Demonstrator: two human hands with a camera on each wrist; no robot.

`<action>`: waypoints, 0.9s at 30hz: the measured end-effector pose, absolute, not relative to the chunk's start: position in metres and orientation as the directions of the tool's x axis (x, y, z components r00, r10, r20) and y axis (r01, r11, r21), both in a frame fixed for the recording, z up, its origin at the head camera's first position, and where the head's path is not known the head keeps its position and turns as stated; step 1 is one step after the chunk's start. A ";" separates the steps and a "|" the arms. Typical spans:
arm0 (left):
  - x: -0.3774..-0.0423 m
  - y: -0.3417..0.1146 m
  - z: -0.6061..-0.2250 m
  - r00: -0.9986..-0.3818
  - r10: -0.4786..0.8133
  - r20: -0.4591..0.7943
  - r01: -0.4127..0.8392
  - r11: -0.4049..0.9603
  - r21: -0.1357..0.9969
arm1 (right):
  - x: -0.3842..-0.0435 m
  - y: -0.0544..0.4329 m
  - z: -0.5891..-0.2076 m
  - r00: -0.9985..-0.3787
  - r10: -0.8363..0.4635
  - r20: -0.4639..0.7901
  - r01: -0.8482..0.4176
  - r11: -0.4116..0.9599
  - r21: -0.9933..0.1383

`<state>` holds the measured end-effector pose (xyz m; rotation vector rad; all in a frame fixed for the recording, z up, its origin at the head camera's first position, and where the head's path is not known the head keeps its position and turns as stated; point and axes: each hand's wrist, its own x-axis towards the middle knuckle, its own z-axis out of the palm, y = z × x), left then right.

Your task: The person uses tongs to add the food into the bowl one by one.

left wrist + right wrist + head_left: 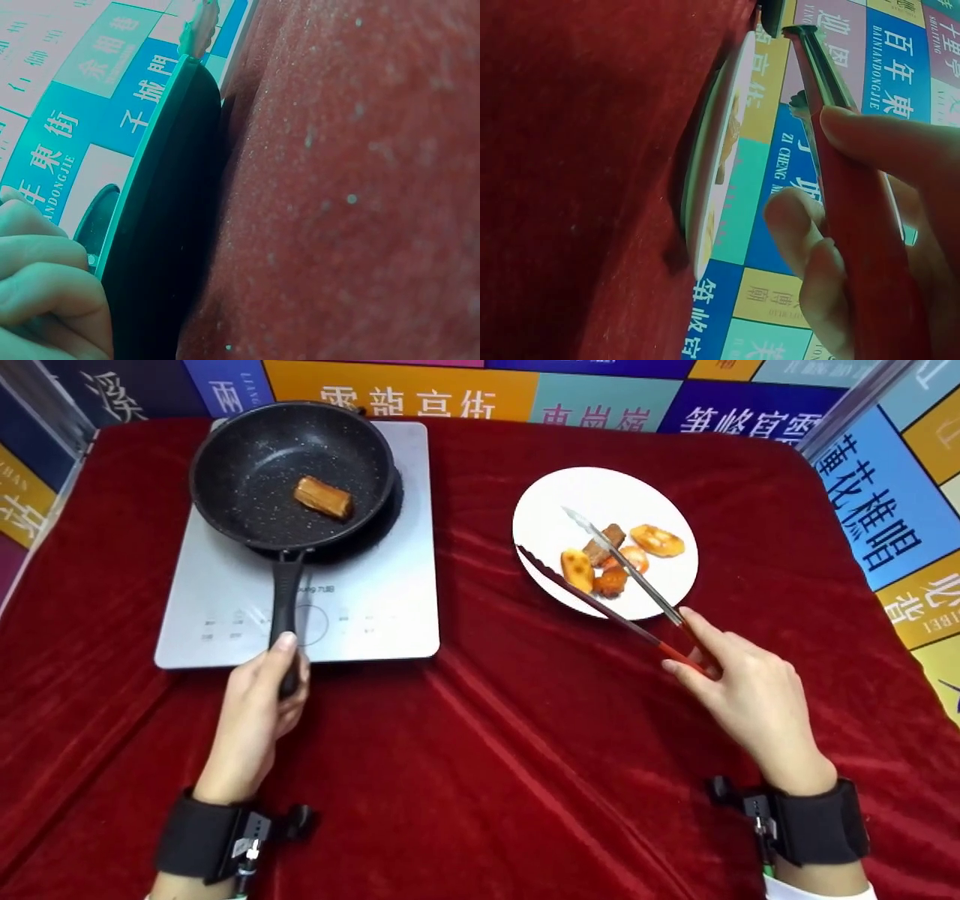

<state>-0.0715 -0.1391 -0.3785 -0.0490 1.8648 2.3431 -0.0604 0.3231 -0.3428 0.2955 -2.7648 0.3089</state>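
The left hand point(259, 694) had its fingers wrapped round the pan handle point(285, 596), while the right hand point(757, 697) gripped spread tongs point(651, 591) over the white plate point(555, 502)!

In the head view, we see bright, even light. It makes the white plate point(545, 502) glow and puts a soft shine inside the black frying pan point(240, 487). We spot a dark shadow under it on the induction cooker point(382, 622), and pale shiny streaks on the red velvet cloth point(450, 780). Both wrist views look dimmer and a bit green to us. The left one is blurry and grainy.
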 end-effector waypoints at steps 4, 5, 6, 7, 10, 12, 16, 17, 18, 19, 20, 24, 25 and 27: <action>-0.071 -0.139 -0.379 -0.989 0.095 -0.112 -0.131 -0.223 0.966 | -0.057 0.327 -0.344 -0.920 -0.161 0.358 -0.230 0.960 -0.158; -0.071 -0.139 -0.379 -0.989 0.095 -0.110 -0.129 -0.224 0.966 | -0.056 0.327 -0.344 -0.918 -0.163 0.361 -0.230 0.962 -0.149; -0.070 -0.140 -0.379 -0.990 0.094 -0.108 -0.127 -0.225 0.966 | -0.055 0.328 -0.344 -0.917 -0.165 0.363 -0.229 0.963 -0.141; -0.070 -0.140 -0.379 -0.990 0.093 -0.106 -0.125 -0.226 0.966 | -0.054 0.329 -0.345 -0.917 -0.166 0.364 -0.226 0.965 -0.131; -0.070 -0.140 -0.380 -0.991 0.094 -0.101 -0.120 -0.229 0.966 | -0.051 0.330 -0.345 -0.918 -0.164 0.361 -0.213 0.972 -0.102; -0.070 -0.139 -0.379 -0.990 0.095 -0.103 -0.122 -0.230 0.966 | -0.048 0.330 -0.346 -0.922 -0.157 0.355 -0.200 0.976 -0.086; -0.070 -0.137 -0.380 -0.989 0.104 -0.109 -0.130 -0.226 0.965 | -0.043 0.328 -0.347 -0.930 -0.147 0.338 -0.178 0.982 -0.062; -0.070 -0.137 -0.380 -0.988 0.105 -0.111 -0.132 -0.227 0.965 | -0.043 0.327 -0.347 -0.931 -0.145 0.335 -0.174 0.983 -0.057; -0.071 -0.137 -0.380 -0.988 0.105 -0.110 -0.132 -0.227 0.965 | -0.042 0.326 -0.347 -0.932 -0.144 0.333 -0.170 0.984 -0.052; -0.071 -0.137 -0.380 -0.988 0.105 -0.109 -0.131 -0.229 0.965 | -0.042 0.325 -0.347 -0.933 -0.143 0.331 -0.167 0.985 -0.046; -0.071 -0.137 -0.380 -0.989 0.107 -0.107 -0.129 -0.230 0.965 | -0.042 0.324 -0.347 -0.934 -0.143 0.328 -0.165 0.985 -0.040; -0.071 -0.136 -0.381 -0.989 0.110 -0.102 -0.125 -0.232 0.965 | -0.042 0.318 -0.345 -0.934 -0.147 0.325 -0.164 0.986 -0.024; -0.071 -0.136 -0.381 -0.989 0.112 -0.102 -0.125 -0.231 0.965 | -0.042 0.316 -0.344 -0.934 -0.148 0.326 -0.164 0.986 -0.021; -0.071 -0.135 -0.381 -0.988 0.112 -0.104 -0.128 -0.228 0.965 | -0.041 0.314 -0.343 -0.933 -0.147 0.330 -0.161 0.987 -0.016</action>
